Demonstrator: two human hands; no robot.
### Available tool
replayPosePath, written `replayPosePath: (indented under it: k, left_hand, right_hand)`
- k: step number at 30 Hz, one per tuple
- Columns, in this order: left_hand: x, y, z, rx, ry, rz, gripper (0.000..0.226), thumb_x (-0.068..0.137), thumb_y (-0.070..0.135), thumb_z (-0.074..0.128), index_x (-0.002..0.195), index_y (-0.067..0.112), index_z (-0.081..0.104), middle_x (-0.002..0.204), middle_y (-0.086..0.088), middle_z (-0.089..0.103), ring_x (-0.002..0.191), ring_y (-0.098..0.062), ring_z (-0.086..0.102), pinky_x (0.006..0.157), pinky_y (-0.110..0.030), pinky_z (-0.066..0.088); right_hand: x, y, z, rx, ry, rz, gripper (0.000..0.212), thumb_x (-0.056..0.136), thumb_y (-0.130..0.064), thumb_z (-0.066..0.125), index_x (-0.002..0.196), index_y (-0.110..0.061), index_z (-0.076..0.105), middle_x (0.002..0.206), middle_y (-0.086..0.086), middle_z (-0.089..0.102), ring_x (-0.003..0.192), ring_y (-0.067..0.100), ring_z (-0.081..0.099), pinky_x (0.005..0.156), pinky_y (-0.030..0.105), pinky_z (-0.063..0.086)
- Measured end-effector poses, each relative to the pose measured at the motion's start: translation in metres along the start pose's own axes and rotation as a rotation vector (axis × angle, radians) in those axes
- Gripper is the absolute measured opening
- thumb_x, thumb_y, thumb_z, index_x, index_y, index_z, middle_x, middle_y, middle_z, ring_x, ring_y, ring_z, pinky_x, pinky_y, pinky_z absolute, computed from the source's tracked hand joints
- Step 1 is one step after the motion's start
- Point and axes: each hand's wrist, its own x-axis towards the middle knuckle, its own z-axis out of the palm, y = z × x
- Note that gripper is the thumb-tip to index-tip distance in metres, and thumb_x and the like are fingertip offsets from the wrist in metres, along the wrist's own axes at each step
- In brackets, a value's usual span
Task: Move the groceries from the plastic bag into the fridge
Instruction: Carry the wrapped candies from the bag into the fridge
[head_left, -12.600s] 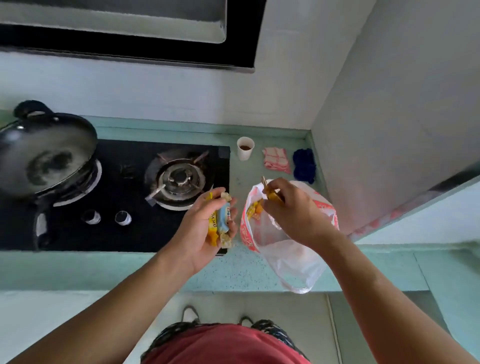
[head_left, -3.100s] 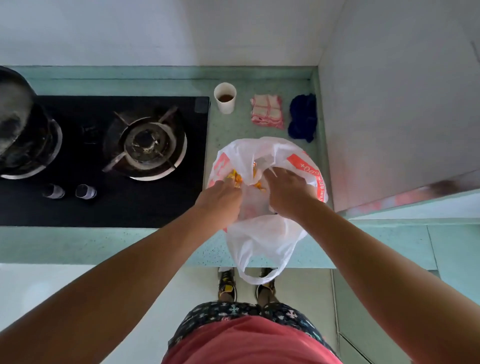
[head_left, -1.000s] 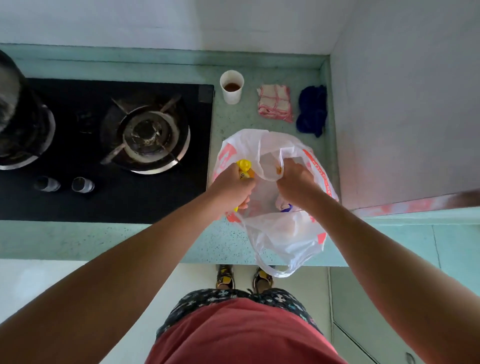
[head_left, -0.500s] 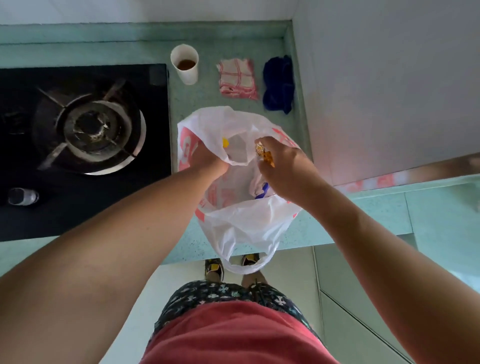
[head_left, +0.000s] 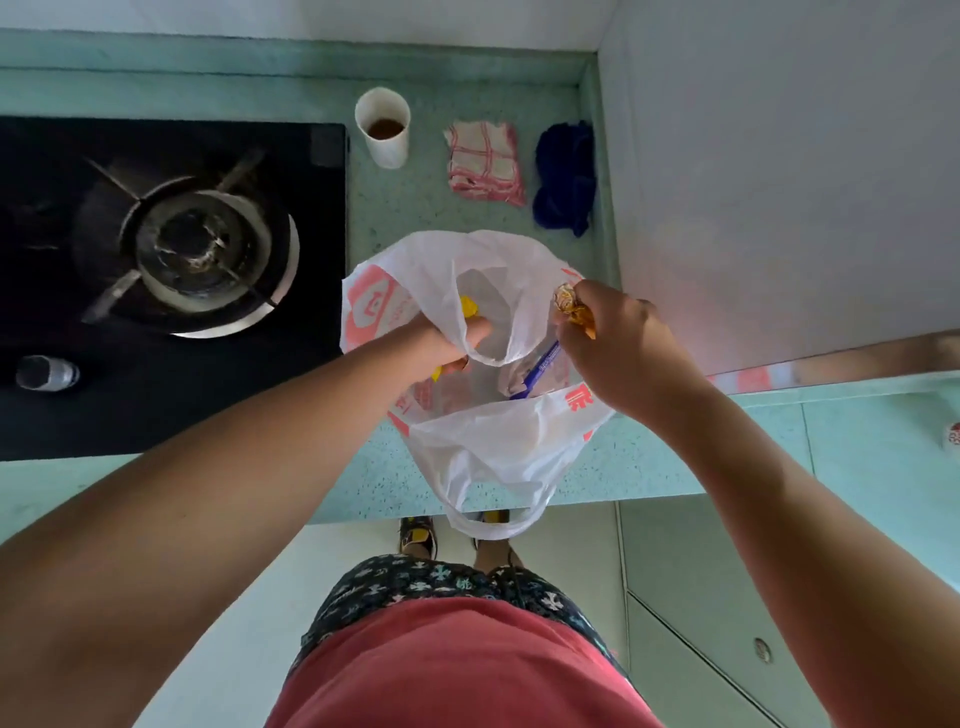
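A white plastic bag (head_left: 498, 447) with red print sits open on the green counter, one handle hanging over the front edge. My left hand (head_left: 441, 345) grips the bag's left rim and also holds a yellow packet (head_left: 467, 306). My right hand (head_left: 613, 348) is closed on a small golden wrapped item (head_left: 569, 306), held above the bag's right rim. Inside the bag lies a packet with blue print (head_left: 537, 366). The fridge is out of view.
A black gas stove (head_left: 171, 260) lies to the left with a knob (head_left: 47, 373). A paper cup (head_left: 383, 132) with brown liquid, a red-checked cloth (head_left: 485, 161) and a blue cloth (head_left: 565, 179) sit behind the bag. A white wall (head_left: 779, 182) stands at right.
My right hand has lifted the golden item out and to the right of the bag's mouth. My left hand keeps hold of the rim. The view has shifted slightly.
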Motion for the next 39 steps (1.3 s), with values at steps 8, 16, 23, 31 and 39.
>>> replayPosePath:
  k: [8, 16, 23, 31, 39]
  left_hand:
    - [-0.076, -0.016, -0.031, -0.566, -0.361, -0.135, 0.015, 0.095, 0.017, 0.055, 0.110, 0.017, 0.057, 0.095, -0.010, 0.068, 0.067, -0.020, 0.063, 0.055, -0.026, 0.041]
    - [-0.140, -0.032, -0.056, -0.480, -0.263, 0.115, 0.022, 0.085, 0.009, 0.074, 0.104, 0.008, 0.063, 0.075, -0.008, 0.059, 0.060, -0.017, 0.059, 0.049, -0.025, 0.045]
    - [-0.187, -0.034, -0.081, -0.034, 0.002, 0.429, 0.022, 0.080, 0.018, 0.068, 0.100, 0.026, 0.064, 0.087, -0.001, 0.067, 0.077, -0.018, 0.064, 0.071, -0.032, 0.050]
    - [-0.240, -0.054, -0.094, 0.143, 0.228, 0.517, 0.014, 0.086, 0.023, 0.068, 0.090, 0.033, 0.059, 0.080, 0.011, 0.067, 0.070, -0.003, 0.062, 0.067, -0.028, 0.050]
    - [-0.304, -0.119, -0.075, 0.318, 0.616, 0.196, 0.020, 0.082, 0.026, 0.059, 0.079, 0.026, 0.039, 0.067, 0.001, 0.051, 0.056, -0.013, 0.045, 0.052, -0.030, 0.036]
  right_hand:
    - [-0.016, -0.018, -0.012, 0.020, 0.081, 0.016, 0.018, 0.096, -0.019, 0.053, 0.080, -0.017, 0.044, 0.062, 0.002, 0.050, 0.057, 0.030, 0.050, 0.052, 0.034, 0.040]
    - [-0.044, -0.059, -0.015, -0.002, 0.148, -0.018, 0.010, 0.093, -0.024, 0.053, 0.085, -0.018, 0.050, 0.067, 0.004, 0.057, 0.060, 0.030, 0.057, 0.051, 0.037, 0.049]
    - [-0.063, -0.099, -0.023, -0.095, 0.224, -0.140, 0.021, 0.096, -0.033, 0.055, 0.110, -0.018, 0.061, 0.082, 0.000, 0.066, 0.066, 0.023, 0.063, 0.055, 0.030, 0.053]
    - [-0.075, -0.131, -0.021, -0.227, 0.187, -0.299, 0.015, 0.095, -0.033, 0.050, 0.092, -0.019, 0.057, 0.072, -0.001, 0.061, 0.059, 0.020, 0.058, 0.057, 0.034, 0.057]
    - [-0.091, -0.155, -0.011, -0.325, 0.037, -0.533, 0.022, 0.098, -0.037, 0.044, 0.105, -0.021, 0.058, 0.083, 0.000, 0.062, 0.071, 0.018, 0.059, 0.065, 0.034, 0.056]
